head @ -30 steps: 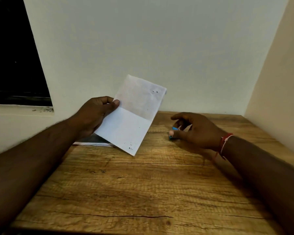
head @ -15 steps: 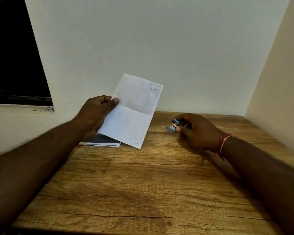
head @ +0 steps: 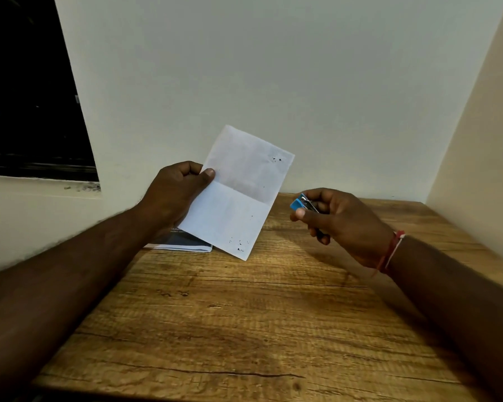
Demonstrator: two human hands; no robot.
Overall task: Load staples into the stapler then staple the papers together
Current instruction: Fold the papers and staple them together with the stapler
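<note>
A dark-covered booklet [head: 183, 242] lies on the wooden table [head: 244, 329] near the wall, half hidden behind the white papers [head: 241, 192] that the left hand [head: 174, 195] pinches by their left edge — thumb in front, fingers curled behind, the sheets raised off the table. The right hand [head: 340, 219] is closed around a small blue stapler [head: 304, 204], lifted above the table just right of the papers; only its blue tip and some metal show — whether it holds staples cannot be made out.

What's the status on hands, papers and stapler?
Left hand holds papers up. Right hand grips blue stapler, clear of the papers. Nothing between them.
</note>
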